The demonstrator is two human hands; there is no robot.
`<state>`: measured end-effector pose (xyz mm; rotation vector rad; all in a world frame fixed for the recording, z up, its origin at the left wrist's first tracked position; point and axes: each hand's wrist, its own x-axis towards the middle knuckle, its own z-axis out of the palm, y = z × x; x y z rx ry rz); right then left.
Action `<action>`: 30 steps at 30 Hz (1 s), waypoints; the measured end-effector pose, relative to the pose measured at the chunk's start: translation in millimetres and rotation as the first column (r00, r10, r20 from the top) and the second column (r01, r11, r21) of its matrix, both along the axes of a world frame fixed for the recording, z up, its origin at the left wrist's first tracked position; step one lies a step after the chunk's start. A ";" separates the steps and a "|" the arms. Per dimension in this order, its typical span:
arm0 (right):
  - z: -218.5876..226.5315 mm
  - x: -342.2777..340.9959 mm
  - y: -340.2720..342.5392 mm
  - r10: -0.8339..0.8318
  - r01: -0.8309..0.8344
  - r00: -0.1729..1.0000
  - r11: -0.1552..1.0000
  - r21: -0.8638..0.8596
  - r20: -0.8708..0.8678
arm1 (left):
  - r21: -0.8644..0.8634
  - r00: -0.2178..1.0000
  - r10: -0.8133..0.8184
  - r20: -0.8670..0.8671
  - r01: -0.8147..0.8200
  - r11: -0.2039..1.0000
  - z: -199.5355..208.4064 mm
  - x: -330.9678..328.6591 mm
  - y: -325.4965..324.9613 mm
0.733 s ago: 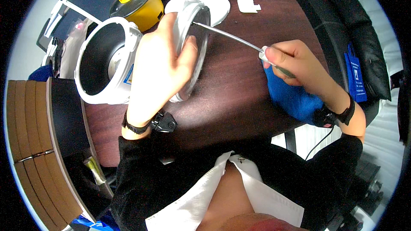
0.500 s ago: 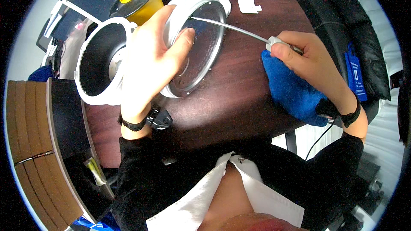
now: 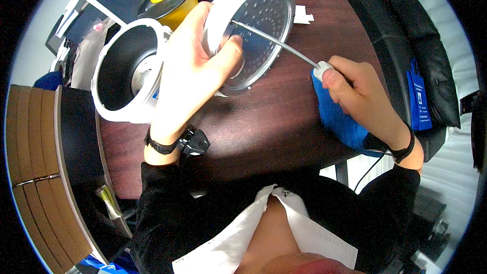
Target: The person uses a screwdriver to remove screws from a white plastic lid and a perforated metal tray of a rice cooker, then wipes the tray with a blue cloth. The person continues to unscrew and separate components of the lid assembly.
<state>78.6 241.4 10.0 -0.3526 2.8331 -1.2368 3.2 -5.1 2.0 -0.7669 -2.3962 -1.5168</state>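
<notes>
the left hand (image 3: 195,66) grips the white-rimmed cooker lid (image 3: 265,53), tilted to the right of this hand. the right hand (image 3: 356,85) is closed around a screwdriver (image 3: 321,69), its tip at the lid's inner side, close to the left hand. the step seems to be screwdriver work here; the next move probably calls for a steady lid and careful aim. the open cooker body (image 3: 133,113) is left of the left hand.

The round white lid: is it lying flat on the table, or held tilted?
Held tilted: the left hand grips the round white lid, whose dotted face slants relative to the table.
</notes>
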 end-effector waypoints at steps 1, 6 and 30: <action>-1.8 -0.9 -1.5 0.006 -0.006 1.000 1.000 -0.004 -0.009 | 0.052 1.000 0.011 -0.007 -0.010 0.999 -1.8 0.1 3.1; -3.1 -2.5 -11.4 0.032 -0.028 0.993 0.999 0.034 -0.118 | 0.051 0.986 0.074 -0.151 -0.067 0.996 -7.8 -6.1 3.7; -42.3 -3.3 -39.1 0.418 0.052 0.787 0.688 -0.724 0.454 | -0.017 0.880 0.240 -0.409 -0.270 0.963 -12.1 -16.6 3.8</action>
